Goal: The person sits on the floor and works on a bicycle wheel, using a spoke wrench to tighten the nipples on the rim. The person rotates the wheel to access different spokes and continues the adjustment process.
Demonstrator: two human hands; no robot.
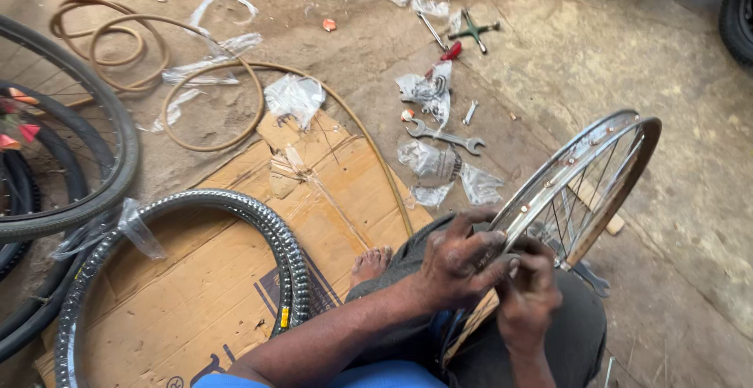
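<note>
The left hand wraps over the near edge of a bare metal bicycle rim, fingers spread along its outer channel, thumb below. The right hand sits just beside it, touching the same stretch of rim, its fingers curled tight toward the left hand's fingertips; it seems to pinch something small against the rim, though the view is too dark there to tell what. The rim stands tilted on the person's lap, rising up and away to the right of both hands, its spokes fanning inward.

Just left of the left forearm a bare foot rests on a flattened sheet of cardboard. Farther left on that cardboard lies a knobby black tyre, curving in a wide arc. Beyond it, well to the left of the hands, stands a complete bicycle wheel with its tyre on.

Ahead of the hands, on the dirt floor, lie a double-ended spanner, crumpled clear plastic wrappers, a red-handled tool and a green cross-shaped wrench. A tan rubber hose loops across the floor ahead and to the left, one end trailing back toward the person's knee
</note>
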